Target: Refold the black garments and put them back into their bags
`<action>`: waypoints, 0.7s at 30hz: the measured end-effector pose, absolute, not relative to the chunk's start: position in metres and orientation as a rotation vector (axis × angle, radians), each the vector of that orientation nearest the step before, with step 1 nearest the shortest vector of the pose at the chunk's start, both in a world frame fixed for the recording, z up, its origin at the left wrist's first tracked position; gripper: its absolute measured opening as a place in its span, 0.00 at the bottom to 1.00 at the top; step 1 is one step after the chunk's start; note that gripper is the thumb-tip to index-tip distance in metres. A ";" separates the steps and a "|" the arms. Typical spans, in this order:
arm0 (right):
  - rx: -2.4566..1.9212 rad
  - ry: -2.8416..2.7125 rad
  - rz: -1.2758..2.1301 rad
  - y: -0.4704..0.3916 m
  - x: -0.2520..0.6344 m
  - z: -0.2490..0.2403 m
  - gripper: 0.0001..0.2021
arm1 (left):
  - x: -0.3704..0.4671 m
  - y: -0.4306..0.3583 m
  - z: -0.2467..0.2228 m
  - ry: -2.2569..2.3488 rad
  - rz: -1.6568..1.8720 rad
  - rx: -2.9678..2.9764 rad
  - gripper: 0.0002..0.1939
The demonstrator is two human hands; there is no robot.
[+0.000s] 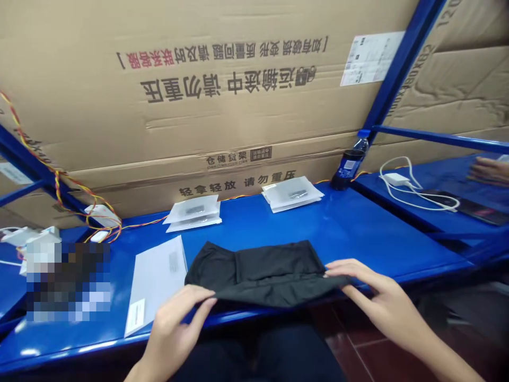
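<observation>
The left grip and right grip pinch the near corners of a black cloth, spread between them on the tabletop. Just beyond the left grip lies a packet; farther, small packets; beyond the right grip, a bottle.

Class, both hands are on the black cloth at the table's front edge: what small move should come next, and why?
Probably fold the black cloth's near edge forward over the rest: the left hand and right hand pinch that edge toward opposite ends, while the far part lies on the blue table.
</observation>
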State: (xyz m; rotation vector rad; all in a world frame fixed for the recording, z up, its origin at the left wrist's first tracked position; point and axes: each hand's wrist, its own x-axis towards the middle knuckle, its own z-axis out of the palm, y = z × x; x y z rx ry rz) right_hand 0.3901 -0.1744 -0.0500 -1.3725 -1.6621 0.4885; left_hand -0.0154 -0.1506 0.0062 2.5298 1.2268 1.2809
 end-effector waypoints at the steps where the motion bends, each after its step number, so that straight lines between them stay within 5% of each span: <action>1: -1.416 -1.570 0.528 -0.166 0.387 -0.044 0.15 | -0.013 -0.141 0.011 1.325 1.264 2.413 0.09; 7: -1.552 -1.443 0.612 -0.109 0.372 -0.035 0.26 | -0.004 -0.067 0.019 1.643 0.863 2.263 0.16; 10: -1.687 -1.539 0.456 -0.099 0.365 -0.043 0.25 | 0.001 -0.054 0.014 1.678 0.735 2.363 0.11; 16: -1.845 -1.678 0.109 -0.099 0.343 -0.048 0.19 | 0.024 -0.080 0.013 1.417 1.022 2.770 0.14; 21: -1.900 -1.580 0.250 -0.087 0.350 -0.048 0.13 | 0.041 -0.106 -0.005 1.103 0.670 3.008 0.16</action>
